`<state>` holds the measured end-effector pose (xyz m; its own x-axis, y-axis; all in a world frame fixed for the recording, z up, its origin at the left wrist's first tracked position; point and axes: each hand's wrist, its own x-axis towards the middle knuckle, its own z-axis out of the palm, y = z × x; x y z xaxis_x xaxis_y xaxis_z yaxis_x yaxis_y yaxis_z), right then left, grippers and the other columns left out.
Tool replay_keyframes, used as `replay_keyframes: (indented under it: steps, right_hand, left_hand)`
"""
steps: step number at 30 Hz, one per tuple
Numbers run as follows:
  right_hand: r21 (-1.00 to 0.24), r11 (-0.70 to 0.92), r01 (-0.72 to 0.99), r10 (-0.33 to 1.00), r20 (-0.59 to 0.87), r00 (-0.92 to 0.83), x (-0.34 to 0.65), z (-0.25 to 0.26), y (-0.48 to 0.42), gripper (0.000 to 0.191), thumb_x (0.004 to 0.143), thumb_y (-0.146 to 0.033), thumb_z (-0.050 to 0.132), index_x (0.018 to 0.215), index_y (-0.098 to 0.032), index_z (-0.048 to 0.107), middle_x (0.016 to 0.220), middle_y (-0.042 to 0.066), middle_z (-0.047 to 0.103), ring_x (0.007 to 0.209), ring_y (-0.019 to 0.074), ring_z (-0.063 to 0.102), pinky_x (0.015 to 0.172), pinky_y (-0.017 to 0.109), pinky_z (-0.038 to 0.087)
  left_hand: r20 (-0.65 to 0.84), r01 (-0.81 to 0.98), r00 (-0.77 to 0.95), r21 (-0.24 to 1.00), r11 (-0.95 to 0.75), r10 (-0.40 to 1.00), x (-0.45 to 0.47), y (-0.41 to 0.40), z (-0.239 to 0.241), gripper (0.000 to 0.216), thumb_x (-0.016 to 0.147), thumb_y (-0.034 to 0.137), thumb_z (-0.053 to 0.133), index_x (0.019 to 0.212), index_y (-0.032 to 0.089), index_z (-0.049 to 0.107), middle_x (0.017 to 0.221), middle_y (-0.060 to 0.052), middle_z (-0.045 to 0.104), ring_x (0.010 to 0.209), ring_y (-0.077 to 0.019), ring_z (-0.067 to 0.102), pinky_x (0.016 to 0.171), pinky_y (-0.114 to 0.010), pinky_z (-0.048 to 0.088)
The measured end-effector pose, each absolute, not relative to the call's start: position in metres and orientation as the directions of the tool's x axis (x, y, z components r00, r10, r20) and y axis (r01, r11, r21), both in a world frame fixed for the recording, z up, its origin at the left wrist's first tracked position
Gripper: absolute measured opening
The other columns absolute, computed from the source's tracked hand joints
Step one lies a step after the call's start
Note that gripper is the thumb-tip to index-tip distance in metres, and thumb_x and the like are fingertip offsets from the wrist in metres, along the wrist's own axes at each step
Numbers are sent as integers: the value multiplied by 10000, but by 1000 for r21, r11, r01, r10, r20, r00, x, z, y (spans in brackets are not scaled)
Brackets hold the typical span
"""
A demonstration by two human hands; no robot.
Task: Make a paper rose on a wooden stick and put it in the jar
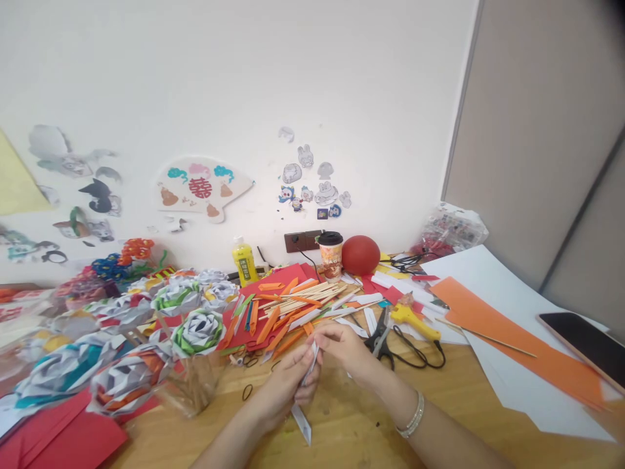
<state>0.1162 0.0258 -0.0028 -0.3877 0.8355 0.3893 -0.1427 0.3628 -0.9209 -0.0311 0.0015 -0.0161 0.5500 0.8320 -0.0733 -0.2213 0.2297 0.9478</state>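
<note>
My left hand [293,378] is closed round a folded white paper strip [301,426], whose pointed lower end sticks out below the fingers. At the strip's upper end, the thumb and fingers of my right hand [342,348] are pinched on the paper. Just beyond both hands lies a pile of folded orange paper strips [266,329], mixed with white ones and thin wooden sticks [300,301]. Black-handled scissors [378,335] rest right of my right hand, beside a yellow glue gun [415,322] with a black cord.
Several folded paper balls [198,331] crowd the left side, near a clear cup [188,391] and red paper [63,433]. A yellow bottle [244,262], a lidded paper cup [331,255] and a red balloon [361,255] stand by the wall. Orange sheets [517,339] and a phone [586,342] lie right.
</note>
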Motion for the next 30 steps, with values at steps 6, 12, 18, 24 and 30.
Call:
replay_keyframes:
  steps: [6,12,18,24,30]
  right_hand:
    - [-795,587,155,797,534,-283,115,2,20,272,836,-294,478,618,-166,579,714,4,534,705,126,499,654,226,386]
    - [-774,581,252,807,507,-304,112,-5,22,243,791,-148,488,555,-175,541,572,-34,513,589,111,466,568,205,342]
    - [-822,518,235,846,451,-286,109,-10,25,157,786,-193,504,723,-179,646,730,14,636,706,143,557,654,236,407]
    - [-888,377,263,920,328,-214,109,-12,27,248,772,-229,508,976,-165,633,928,70,646,830,187,583,743,306,442]
    - [-815,475,333,876,403,-264,109,-19,30,217,750,-147,491,884,-177,659,862,49,651,782,167,578,718,281,436]
  left_hand:
    - [-57,-110,433,987,115,900,-33,7,-13,342,757,496,515,691,167,451,479,101,284,378,-29,151,377,-179,106]
    - [-85,39,448,996,76,890,-35,7,-7,392,735,533,512,643,155,468,505,60,392,397,-44,293,408,-187,205]
    - [36,166,365,981,-103,930,-43,17,-8,369,716,518,532,656,154,542,514,54,384,450,-74,295,430,-189,241]
    - [266,664,-115,737,-125,957,-89,49,-18,294,649,481,603,626,188,597,506,16,498,507,-155,448,513,-231,282]
    - [297,821,-112,565,-80,948,-103,52,-29,193,622,364,640,564,204,548,560,-38,549,594,-209,524,545,-246,262]
